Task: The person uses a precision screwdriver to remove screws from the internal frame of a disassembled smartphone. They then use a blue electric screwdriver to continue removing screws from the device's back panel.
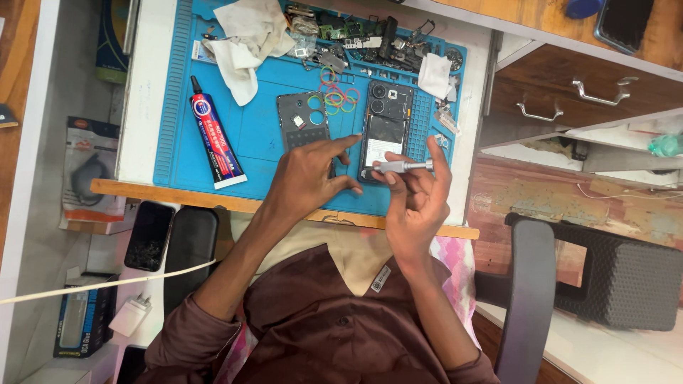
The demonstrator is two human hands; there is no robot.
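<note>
My right hand (pixel 414 203) grips a small silver screwdriver (pixel 403 166), held sideways just over the near end of an opened black phone (pixel 386 126) whose insides show. My left hand (pixel 307 178) lies with fingers spread on the blue work mat (pixel 256 128). It covers the near end of a dark grey phone back cover (pixel 303 117), and its forefinger reaches towards the opened phone's edge. It holds nothing.
On the mat lie a glue tube (pixel 217 136), a white cloth (pixel 245 35), coloured rubber bands (pixel 339 96) and a heap of small phone parts (pixel 359 34). Drawers with metal handles (pixel 597 92) and a dark chair (pixel 569 277) stand at the right. A dark phone (pixel 149 235) lies at the left.
</note>
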